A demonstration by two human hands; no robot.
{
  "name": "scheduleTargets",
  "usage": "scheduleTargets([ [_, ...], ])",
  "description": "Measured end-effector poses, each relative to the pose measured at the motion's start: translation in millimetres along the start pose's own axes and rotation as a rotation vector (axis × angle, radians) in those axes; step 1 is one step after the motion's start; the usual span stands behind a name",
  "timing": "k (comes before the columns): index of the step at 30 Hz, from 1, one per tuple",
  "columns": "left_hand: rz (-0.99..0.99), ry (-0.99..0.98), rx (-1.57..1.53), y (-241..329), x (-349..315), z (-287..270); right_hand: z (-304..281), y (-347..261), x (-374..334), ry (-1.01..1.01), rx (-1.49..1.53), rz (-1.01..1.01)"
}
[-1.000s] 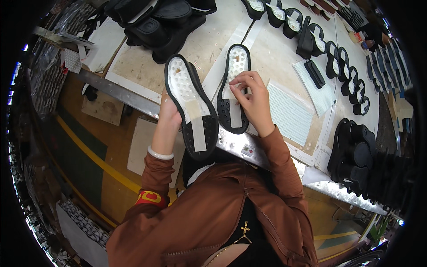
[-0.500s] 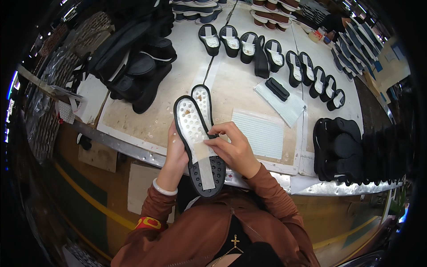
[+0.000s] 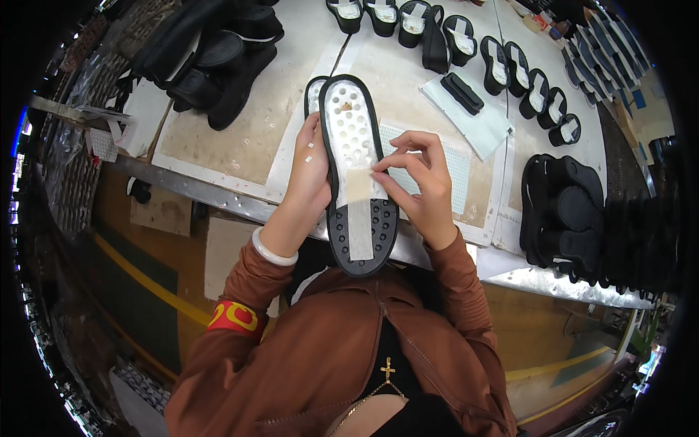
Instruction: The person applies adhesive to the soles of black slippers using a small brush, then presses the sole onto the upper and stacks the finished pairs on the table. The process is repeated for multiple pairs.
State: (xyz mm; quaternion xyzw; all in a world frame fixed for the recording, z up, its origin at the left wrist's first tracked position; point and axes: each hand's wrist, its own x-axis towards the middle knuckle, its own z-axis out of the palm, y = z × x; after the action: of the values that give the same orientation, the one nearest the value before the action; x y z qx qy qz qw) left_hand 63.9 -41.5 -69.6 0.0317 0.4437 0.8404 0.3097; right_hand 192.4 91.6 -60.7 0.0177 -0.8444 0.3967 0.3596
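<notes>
A black shoe sole stands tilted before me, its upper part lined with white, hole-patterned material. A pale strip runs down its studded black lower part, with a beige patch at the strip's upper end. My left hand grips the sole along its left edge; two small white bits stick to the back of that hand. Behind the sole's top shows part of a second sole. My right hand has thumb and index finger pinched at the sole's right edge, beside the beige patch; what they pinch is too small to tell.
A gridded white sheet lies on the table right of my hands. Beyond it, black pads rest on another sheet. Several soles stand in a row at the back. Black soles are piled left and right.
The front sole has moved right and turned more upright, covering more of the second sole. Both hands have shifted with it, and my view has tipped nearer, so the table sits higher.
</notes>
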Motion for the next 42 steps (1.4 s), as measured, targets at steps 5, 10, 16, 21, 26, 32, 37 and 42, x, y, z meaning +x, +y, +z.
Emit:
scheduleTargets([
  [5,-0.01,0.01,0.031,0,-2,12,-7,5,-4,0.013,0.106,0.106],
  [10,0.018,0.017,0.004,-5,-3,16,-2,6,-9,-0.013,0.5,0.444],
  [16,0.006,-0.043,0.028,-1,-3,8,-11,-4,-6,-0.195,0.832,0.839],
  [21,0.024,0.008,0.013,-1,-6,4,5,-9,-7,-0.145,0.793,0.684],
  [26,-0.077,-0.048,-0.034,12,-10,-14,34,-16,-6,-0.032,0.834,0.678],
  [32,-0.177,-0.435,-0.494,26,-23,-69,60,-8,2,-0.126,0.622,0.66],
  [37,-0.11,-0.256,-0.335,32,-20,-101,71,34,18,0.026,0.143,0.511],
  [42,-0.133,-0.265,-0.325,26,-4,-112,86,50,13,-0.107,-0.036,0.494],
])
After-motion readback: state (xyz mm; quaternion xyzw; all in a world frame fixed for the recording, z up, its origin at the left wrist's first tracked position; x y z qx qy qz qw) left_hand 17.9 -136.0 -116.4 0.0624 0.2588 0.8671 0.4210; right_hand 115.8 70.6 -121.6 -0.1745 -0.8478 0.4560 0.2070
